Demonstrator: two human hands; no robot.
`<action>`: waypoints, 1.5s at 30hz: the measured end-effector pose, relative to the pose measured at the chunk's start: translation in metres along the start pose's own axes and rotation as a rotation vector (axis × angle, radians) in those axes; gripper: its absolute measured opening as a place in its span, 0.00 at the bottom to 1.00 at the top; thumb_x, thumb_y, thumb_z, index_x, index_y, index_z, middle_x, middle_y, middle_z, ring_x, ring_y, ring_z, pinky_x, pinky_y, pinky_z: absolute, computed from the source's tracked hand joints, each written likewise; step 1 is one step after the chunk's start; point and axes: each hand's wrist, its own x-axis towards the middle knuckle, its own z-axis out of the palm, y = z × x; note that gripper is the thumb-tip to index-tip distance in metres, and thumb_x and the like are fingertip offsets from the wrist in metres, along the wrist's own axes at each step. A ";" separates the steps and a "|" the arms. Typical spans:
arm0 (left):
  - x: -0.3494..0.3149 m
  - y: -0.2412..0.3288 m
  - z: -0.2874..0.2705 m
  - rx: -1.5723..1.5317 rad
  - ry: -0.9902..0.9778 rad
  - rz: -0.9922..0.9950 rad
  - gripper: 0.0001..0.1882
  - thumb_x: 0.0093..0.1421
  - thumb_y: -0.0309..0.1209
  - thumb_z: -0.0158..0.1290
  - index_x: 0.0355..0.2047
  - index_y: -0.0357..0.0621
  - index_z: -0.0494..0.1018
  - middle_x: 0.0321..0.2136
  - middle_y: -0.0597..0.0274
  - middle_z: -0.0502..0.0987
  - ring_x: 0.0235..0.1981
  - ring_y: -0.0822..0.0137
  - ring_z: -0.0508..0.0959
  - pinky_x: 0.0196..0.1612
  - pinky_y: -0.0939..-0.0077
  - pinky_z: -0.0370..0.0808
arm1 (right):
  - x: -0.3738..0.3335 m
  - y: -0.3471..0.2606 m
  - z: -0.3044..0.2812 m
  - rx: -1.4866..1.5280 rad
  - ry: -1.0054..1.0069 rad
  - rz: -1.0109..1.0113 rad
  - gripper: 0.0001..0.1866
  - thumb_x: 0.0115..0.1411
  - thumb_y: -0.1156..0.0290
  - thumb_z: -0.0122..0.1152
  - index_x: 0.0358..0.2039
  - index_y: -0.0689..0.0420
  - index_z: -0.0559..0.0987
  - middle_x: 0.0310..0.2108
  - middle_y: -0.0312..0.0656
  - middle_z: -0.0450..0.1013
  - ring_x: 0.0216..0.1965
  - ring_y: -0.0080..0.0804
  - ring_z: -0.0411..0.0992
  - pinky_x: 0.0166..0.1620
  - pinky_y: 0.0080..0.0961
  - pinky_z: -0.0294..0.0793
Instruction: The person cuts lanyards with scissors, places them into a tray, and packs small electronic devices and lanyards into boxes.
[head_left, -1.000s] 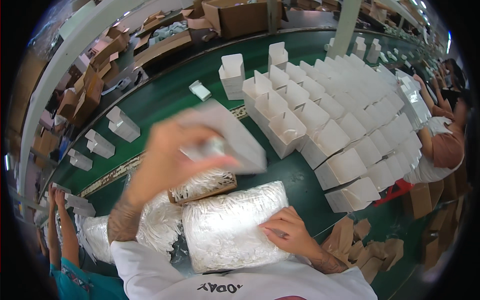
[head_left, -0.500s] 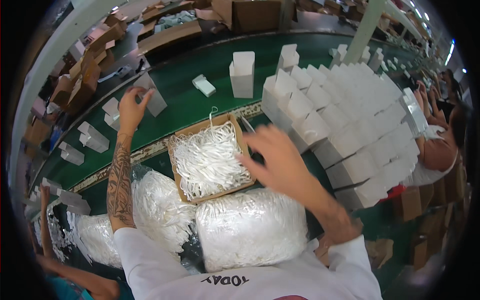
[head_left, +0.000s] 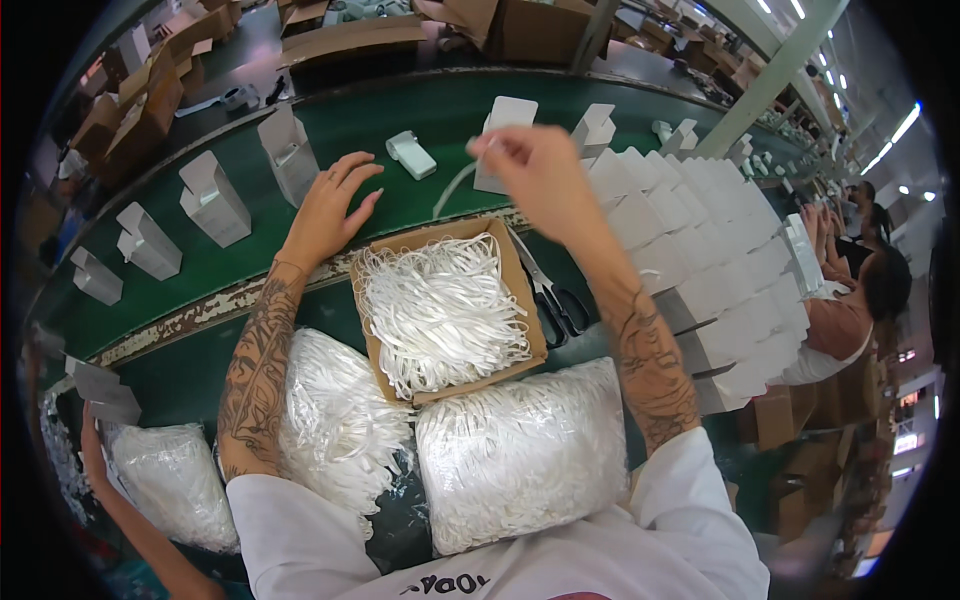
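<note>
My right hand (head_left: 540,182) is raised over the green belt, thumb and fingers pinched on a white cord strap (head_left: 455,190) that dangles down to the left. It partly covers an open white carton (head_left: 513,112) behind it. My left hand (head_left: 332,207) is empty with fingers apart, just above the belt's near edge, beside another open white carton (head_left: 290,158). Between the hands and farther off lies a small pale device (head_left: 411,156). Below them sits a cardboard box (head_left: 395,398) filled with white straps (head_left: 440,315).
Black-handled scissors (head_left: 565,308) lie right of the box. Clear bags of straps (head_left: 520,460) lie nearest me. Many white cartons (head_left: 690,250) are stacked at right; several more (head_left: 215,200) stand along the belt (head_left: 350,115) at left. A co-worker's arm (head_left: 140,520) reaches in at lower left.
My right hand has moved away from the strap box, up over the belt, and now holds a strap. My left hand has let go of the carton and come right.
</note>
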 end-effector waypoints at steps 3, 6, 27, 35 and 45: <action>-0.012 -0.011 0.011 -0.054 -0.100 -0.109 0.20 0.66 0.35 0.58 0.55 0.43 0.73 0.60 0.53 0.71 0.62 0.51 0.71 0.63 0.60 0.68 | 0.031 -0.010 -0.025 -0.209 0.218 -0.198 0.13 0.64 0.67 0.65 0.36 0.67 0.84 0.21 0.49 0.78 0.21 0.33 0.74 0.29 0.30 0.72; -0.024 -0.026 0.017 -0.056 -0.170 -0.188 0.18 0.66 0.40 0.57 0.51 0.43 0.76 0.57 0.55 0.73 0.59 0.52 0.72 0.62 0.59 0.68 | 0.054 0.009 -0.030 -0.308 0.269 -0.171 0.13 0.64 0.68 0.66 0.34 0.68 0.83 0.21 0.49 0.78 0.21 0.36 0.75 0.30 0.30 0.73; -0.006 -0.016 0.024 -0.058 -0.133 -0.069 0.14 0.64 0.35 0.57 0.47 0.43 0.78 0.51 0.57 0.76 0.55 0.54 0.74 0.57 0.60 0.68 | 0.085 0.086 0.182 -0.836 -0.066 0.027 0.24 0.56 0.62 0.69 0.49 0.60 0.75 0.44 0.55 0.76 0.46 0.57 0.77 0.48 0.45 0.79; -0.030 -0.033 -0.007 -0.034 -0.193 -0.153 0.10 0.65 0.31 0.57 0.44 0.41 0.79 0.49 0.56 0.78 0.54 0.54 0.75 0.58 0.61 0.67 | 0.061 -0.029 0.056 -0.377 -0.136 -0.222 0.22 0.64 0.55 0.64 0.41 0.64 0.80 0.35 0.59 0.80 0.39 0.56 0.80 0.45 0.44 0.78; 0.039 0.081 -0.044 -0.233 -0.267 -0.171 0.13 0.63 0.34 0.62 0.33 0.33 0.80 0.27 0.53 0.79 0.24 0.63 0.77 0.29 0.70 0.73 | 0.091 0.043 0.032 -0.914 0.043 -0.438 0.28 0.58 0.37 0.62 0.37 0.53 0.82 0.31 0.45 0.80 0.36 0.45 0.79 0.40 0.41 0.75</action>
